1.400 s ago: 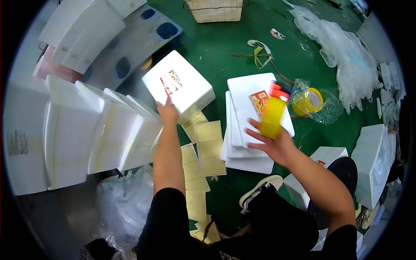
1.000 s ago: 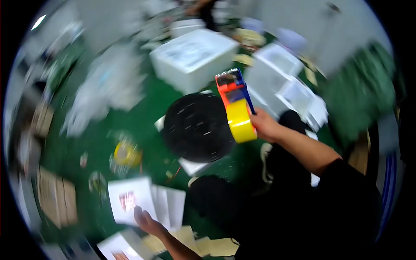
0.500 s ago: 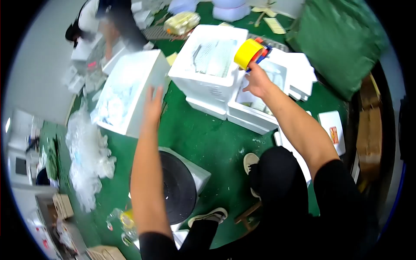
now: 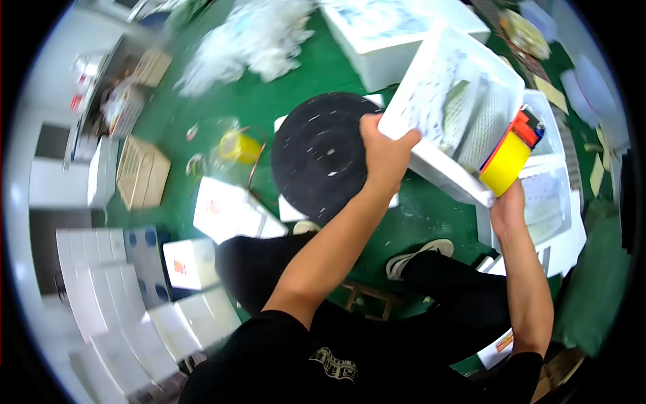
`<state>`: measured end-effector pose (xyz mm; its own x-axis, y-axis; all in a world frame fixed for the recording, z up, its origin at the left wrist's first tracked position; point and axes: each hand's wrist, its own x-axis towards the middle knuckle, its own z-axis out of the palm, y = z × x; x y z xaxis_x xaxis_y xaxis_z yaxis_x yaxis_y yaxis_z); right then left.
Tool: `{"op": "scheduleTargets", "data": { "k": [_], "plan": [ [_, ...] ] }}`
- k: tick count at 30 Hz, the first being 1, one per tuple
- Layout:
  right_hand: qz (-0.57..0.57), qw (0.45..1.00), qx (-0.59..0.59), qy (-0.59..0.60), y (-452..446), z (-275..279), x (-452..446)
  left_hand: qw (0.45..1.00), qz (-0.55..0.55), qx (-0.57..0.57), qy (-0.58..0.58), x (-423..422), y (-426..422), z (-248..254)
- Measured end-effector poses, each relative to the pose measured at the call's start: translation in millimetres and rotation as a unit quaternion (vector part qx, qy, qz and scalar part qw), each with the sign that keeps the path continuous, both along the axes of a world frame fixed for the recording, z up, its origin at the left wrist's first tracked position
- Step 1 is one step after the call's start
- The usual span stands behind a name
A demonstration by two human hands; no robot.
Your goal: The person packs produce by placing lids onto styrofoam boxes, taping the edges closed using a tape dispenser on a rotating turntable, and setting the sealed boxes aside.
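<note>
My left hand [image 4: 389, 153] is closed on the near left corner of a white foam box [image 4: 441, 172], which is tilted and raised. Inside the box are net-wrapped pieces [image 4: 486, 128], some greenish; their kind I cannot make out. At the box's right end my right hand [image 4: 509, 207] is closed on a tape dispenser [image 4: 526, 128] with a wide yellow tape roll [image 4: 506, 165]. The fingers of that hand are partly hidden behind the roll and box. Left of the box, a round black disc [image 4: 316, 151] lies on a white foam block.
Another white foam box [image 4: 377, 64] stands at the top, beside clear plastic wrap [image 4: 252, 44]. More open foam boxes [image 4: 568, 185] stand at the right. Foam lids [image 4: 232, 212], a yellow tape roll [image 4: 240, 146] and a beige crate [image 4: 142, 174] are on the left. A wooden stool [image 4: 369, 299] is between my legs.
My view has swung left. My left hand, open before, now grips a foam box, which has been lifted off the other boxes and tilted. The tape dispenser stays in my right hand.
</note>
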<state>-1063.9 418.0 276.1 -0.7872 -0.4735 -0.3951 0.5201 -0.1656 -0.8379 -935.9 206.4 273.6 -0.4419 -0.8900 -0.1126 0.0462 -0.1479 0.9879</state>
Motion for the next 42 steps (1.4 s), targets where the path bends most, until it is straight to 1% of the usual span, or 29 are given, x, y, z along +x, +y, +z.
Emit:
{"op": "scheduleTargets", "data": {
  "k": [5,10,11,12,14,15,16,18,19,20,21,22,23,24,25,26,27,28,29,30,31,32,33,35,36,37,38,41,42],
  "plan": [
    [0.168,0.984,-0.004,0.055,-85.5,-18.0,109.2,0.988,0.142,0.043,0.05,177.7,-33.4,-5.4],
    [0.299,0.951,0.047,0.061,-160.5,-24.8,157.2,0.97,0.208,0.094,-0.088,263.7,-72.5,-48.2],
    [0.291,0.945,0.122,0.084,-167.9,-32.1,157.9,0.971,0.215,0.02,-0.098,273.4,-65.4,-51.1],
    [0.28,0.949,0.116,0.084,-171.6,-32.0,159.9,0.975,0.17,0.041,-0.138,283.6,-66.5,-47.9],
    [0.272,0.954,0.096,0.078,-171.1,-40.9,148.5,0.966,0.023,0.051,-0.251,316.9,-80.8,-34.7],
    [0.262,0.963,0.038,0.058,-163.4,-53.2,133.6,0.966,-0.004,-0.082,-0.247,347.4,-92.1,-18.7],
    [0.244,0.969,0.029,-0.009,-158.0,-42.3,130.0,0.968,0.005,-0.168,-0.186,381.4,-115.9,4.2],
    [0.188,0.979,0.025,-0.073,-142.8,-10.3,128.4,0.97,0.17,-0.104,-0.139,443.1,-145.7,58.2],
    [0.152,0.986,0.028,-0.068,-137.5,-5.7,128.9,0.92,0.244,-0.203,-0.228,485.2,-177.8,32.8],
    [0.114,0.992,0.025,-0.052,-118.1,-19.8,111.2,0.896,0.344,-0.183,-0.213,537.0,-213.5,-34.8],
    [0.148,0.988,-0.007,-0.032,-95.7,-36.5,90.9,0.888,0.409,-0.016,-0.212,561.2,-228.8,-69.6],
    [0.178,0.983,-0.027,-0.042,-85.8,-37.3,90.1,0.872,0.406,0.107,-0.251,605.0,-249.3,-147.8],
    [0.204,0.977,-0.047,-0.05,-79.5,-34.4,90.5,0.833,0.375,0.182,-0.364,630.6,-260.2,-213.1],
    [0.172,0.985,0.018,-0.008,-78.7,-32.2,91.4,0.73,0.298,0.086,-0.609,624.2,-253.7,-232.3],
    [0.131,0.987,0.085,0.032,-78.6,-27.2,98.4,0.683,0.127,0.093,-0.714,635.5,-255.5,-258.1],
    [0.077,0.982,0.157,0.069,-70.3,-16.5,110.5,0.703,0.058,0.114,-0.699,641.9,-250.9,-283.5],
    [0.042,0.973,0.199,0.111,-78.5,1.4,131.7,0.782,0.185,0.211,-0.556,629.9,-243.6,-281.4],
    [0.089,0.972,0.161,0.144,-55.4,-12.5,122.7,0.812,0.325,0.283,-0.394,616.9,-236.5,-278.9],
    [0.046,0.991,0.092,0.088,-47.6,-15.2,127.6,0.88,0.273,0.306,-0.238,630.7,-241.8,-301.2],
    [0.067,0.997,0.004,0.023,-34.0,-23.2,121.8,0.876,0.295,0.331,-0.189,617.0,-239.6,-291.7],
    [-0.023,0.999,-0.005,-0.039,-51.8,-3.8,134.9,0.864,0.332,0.353,-0.138,609.5,-240.6,-274.2],
    [0.056,0.996,-0.031,-0.065,-40.7,-9.6,125.6,0.85,0.325,0.342,-0.233,605.9,-241.8,-259.4],
    [0.038,0.995,-0.053,-0.069,-60.3,19.3,141.1,0.826,0.326,0.325,-0.325,611.9,-242.3,-243.0],
    [0.035,0.994,-0.068,-0.076,-58.2,16.5,138.8,0.838,0.377,0.292,-0.265,629.2,-242.5,-246.0],
    [0.086,0.978,-0.151,-0.119,-53.3,10.6,136.3,0.86,0.346,0.28,-0.25,634.6,-239.8,-238.1],
    [0.139,0.95,-0.228,-0.16,-48.6,2.3,134.1,0.903,0.295,0.153,-0.271,643.7,-233.7,-218.4],
    [0.194,0.912,-0.3,-0.2,-43.1,-2.5,131.2,0.911,0.304,0.105,-0.256,649.6,-226.7,-202.2],
    [0.128,0.973,-0.153,-0.118,-62.6,47.1,160.1,0.946,0.299,0.016,-0.127,622.2,-198.3,-71.6],
    [0.146,0.949,-0.218,-0.173,-64.1,15.0,148.3,0.971,0.23,-0.001,-0.07,606.5,-195.9,-32.3]
  ]
}}
